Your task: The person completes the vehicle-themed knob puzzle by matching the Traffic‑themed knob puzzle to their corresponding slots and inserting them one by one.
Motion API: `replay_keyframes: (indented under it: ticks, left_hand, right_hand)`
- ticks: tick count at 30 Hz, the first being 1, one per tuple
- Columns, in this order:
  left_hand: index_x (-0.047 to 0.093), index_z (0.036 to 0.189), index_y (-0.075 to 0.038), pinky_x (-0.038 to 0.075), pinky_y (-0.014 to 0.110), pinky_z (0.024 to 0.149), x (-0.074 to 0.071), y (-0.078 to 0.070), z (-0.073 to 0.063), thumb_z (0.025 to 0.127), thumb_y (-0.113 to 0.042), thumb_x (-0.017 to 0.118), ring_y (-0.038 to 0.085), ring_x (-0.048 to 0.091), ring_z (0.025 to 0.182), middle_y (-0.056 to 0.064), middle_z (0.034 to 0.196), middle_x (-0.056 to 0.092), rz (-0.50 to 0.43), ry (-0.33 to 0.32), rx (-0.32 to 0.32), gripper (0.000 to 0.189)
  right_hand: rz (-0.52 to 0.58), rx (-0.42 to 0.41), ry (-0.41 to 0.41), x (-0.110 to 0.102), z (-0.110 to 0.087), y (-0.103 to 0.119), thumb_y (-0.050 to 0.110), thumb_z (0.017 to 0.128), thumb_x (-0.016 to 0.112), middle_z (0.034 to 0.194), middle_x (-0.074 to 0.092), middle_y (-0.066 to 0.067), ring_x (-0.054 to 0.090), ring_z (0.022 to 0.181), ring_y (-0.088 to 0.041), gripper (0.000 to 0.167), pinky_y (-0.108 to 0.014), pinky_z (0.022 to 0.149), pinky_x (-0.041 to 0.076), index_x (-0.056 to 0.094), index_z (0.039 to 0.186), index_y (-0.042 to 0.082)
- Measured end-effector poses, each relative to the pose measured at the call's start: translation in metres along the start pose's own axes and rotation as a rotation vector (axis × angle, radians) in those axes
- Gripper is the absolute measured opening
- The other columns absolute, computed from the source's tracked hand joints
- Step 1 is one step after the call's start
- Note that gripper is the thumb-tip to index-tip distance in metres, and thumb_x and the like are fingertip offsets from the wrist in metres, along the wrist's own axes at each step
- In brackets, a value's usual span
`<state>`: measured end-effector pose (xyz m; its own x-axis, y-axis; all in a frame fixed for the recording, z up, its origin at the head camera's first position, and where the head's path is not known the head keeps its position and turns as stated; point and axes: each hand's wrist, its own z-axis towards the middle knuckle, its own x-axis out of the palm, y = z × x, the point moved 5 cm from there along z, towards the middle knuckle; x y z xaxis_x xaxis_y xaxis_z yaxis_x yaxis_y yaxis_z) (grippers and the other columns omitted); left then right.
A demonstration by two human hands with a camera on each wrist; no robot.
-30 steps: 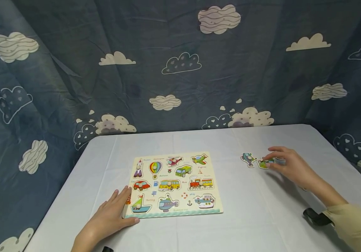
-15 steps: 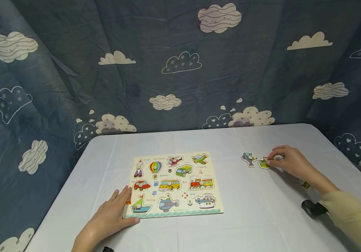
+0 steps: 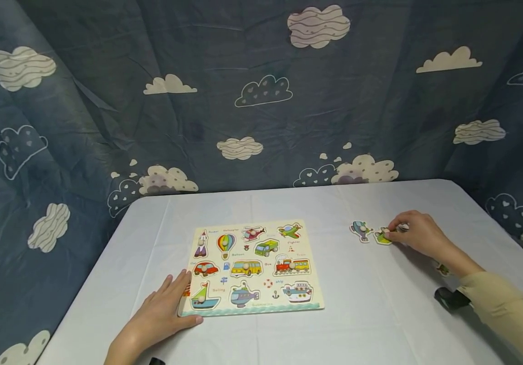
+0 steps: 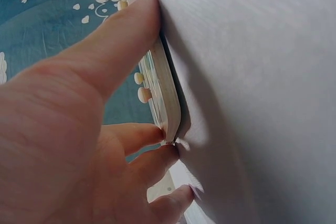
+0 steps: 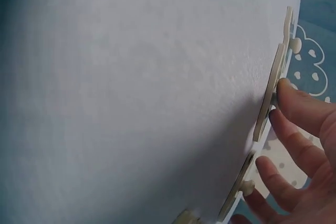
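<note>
- Puzzle board [image 3: 239, 244]: just one, lying flat on the white tabletop [image 3: 357, 294], nearer the surface's left edge than its right. It looks wooden, so probably stiff, fairly light and hard to damage; opposite side edges seem the best hold, kept level so nothing slips out. Eleven outlined vehicle pictures show on its face; which are inserts and which only print cannot be told for all.
- Left hand [image 3: 161, 304]: fingers spread and relaxed at the board's near left corner, the thumb along its near edge, gripping nothing.
- Right hand [image 3: 418, 235]: out toward the tabletop's far right corner, thumb and forefinger together, pinching a green piece [image 3: 382, 236] by its knob [image 5: 273, 98].
- Loose pieces: four in sight. Beside the green piece, on its left, lies a blue piece [image 3: 360, 230]; a third piece [image 3: 404, 227] is mostly hidden behind the fingers; a fourth piece [image 3: 443, 269] lies under the forearm, nearer the tabletop's right edge. Each should be light and rigid, though thin and awkward to lift by the rim.
- Knobs: three show on loose pieces in the right wrist view. Small and rounded, they look like the natural hold for a two-finger pinch.
</note>
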<state>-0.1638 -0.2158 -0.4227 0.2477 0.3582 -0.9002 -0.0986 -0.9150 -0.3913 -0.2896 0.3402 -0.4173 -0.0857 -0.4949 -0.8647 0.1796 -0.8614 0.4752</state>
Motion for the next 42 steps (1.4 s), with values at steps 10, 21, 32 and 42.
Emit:
replay_keyframes:
  ticks: [10, 21, 32, 42]
  left_hand:
    - [0.032, 0.154, -0.007, 0.022, 0.069, 0.106, 0.001, 0.002, 0.001, 0.074, -0.059, 0.078, 0.044, 0.019, 0.145, 0.014, 0.158, 0.03, 0.0, -0.011, 0.002, 0.107]
    - [0.031, 0.154, -0.006, 0.024, 0.07, 0.105, 0.002, 0.002, 0.002, 0.073, -0.06, 0.078, 0.046, 0.021, 0.143, 0.015, 0.157, 0.031, 0.017, -0.012, 0.01, 0.108]
    - [0.031, 0.154, -0.006, 0.024, 0.07, 0.105, 0.002, 0.002, 0.002, 0.072, -0.06, 0.078, 0.046, 0.021, 0.143, 0.016, 0.157, 0.031, 0.02, -0.014, 0.012, 0.108]
    - [0.032, 0.154, -0.005, 0.026, 0.07, 0.104, 0.0, -0.001, -0.001, 0.074, -0.059, 0.078, 0.046, 0.023, 0.142, 0.016, 0.157, 0.032, 0.022, -0.024, 0.037, 0.107]
  right_hand:
    - [-0.019, -0.009, -0.002, 0.005, 0.006, 0.001, 0.009, 0.083, 0.076, 0.111, 0.06, -0.031, 0.045, 0.113, -0.053, 0.011, -0.07, 0.094, 0.03, 0.071, 0.088, 0.0]
    - [0.013, -0.056, -0.025, 0.003, 0.003, 0.009, 0.003, 0.085, 0.074, 0.117, 0.055, -0.036, 0.041, 0.115, -0.056, 0.011, -0.071, 0.093, 0.029, 0.069, 0.094, -0.002]
    - [0.081, -0.11, 0.047, 0.002, 0.005, 0.041, 0.0, 0.085, 0.073, 0.122, 0.053, -0.033, 0.04, 0.118, -0.054, 0.012, -0.071, 0.095, 0.028, 0.07, 0.096, 0.003]
    - [0.108, -0.224, 0.108, 0.008, 0.001, 0.08, 0.001, 0.087, 0.072, 0.126, 0.053, -0.029, 0.039, 0.119, -0.052, 0.012, -0.068, 0.097, 0.026, 0.071, 0.098, 0.008]
